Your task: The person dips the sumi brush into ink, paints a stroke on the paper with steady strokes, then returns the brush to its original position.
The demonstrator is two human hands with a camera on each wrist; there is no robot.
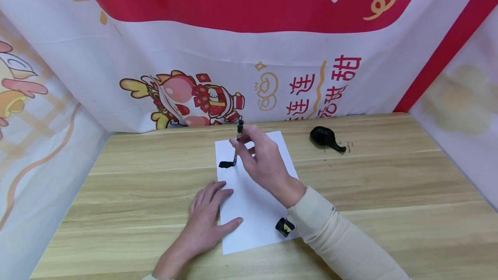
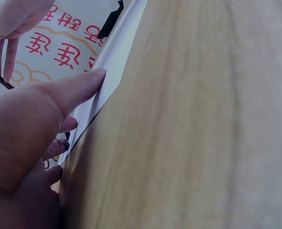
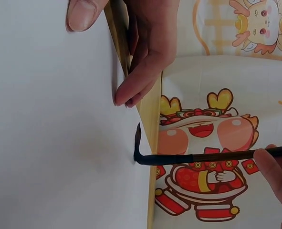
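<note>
In the head view the brush (image 3: pixel 214 156) is at the upper centre of the frame, over the upper left part of the white paper (image 1: pixel 249 202); its long axis stands close to upright, the handle end toward the top of the frame and leaning slightly right, the dark bristles pointing down onto the paper at the right end of a short, thick black stroke (image 1: pixel 225 164). In the right wrist view the handle runs almost level, bristles to the left. The right hand (image 1: pixel 264 159) pinches the handle between thumb and fingers. The left hand (image 1: pixel 206 219), at lower centre, lies along the paper's left edge, thumb spread away from the fingers and resting on the sheet. A small black object with a yellow patch (image 1: pixel 285 227) sits by the paper's lower right corner, beside the sleeve (image 1: pixel 330 232), and a black spoon-shaped object (image 1: pixel 324 136) lies on the wooden table (image 1: pixel 369 185) at right of centre
</note>
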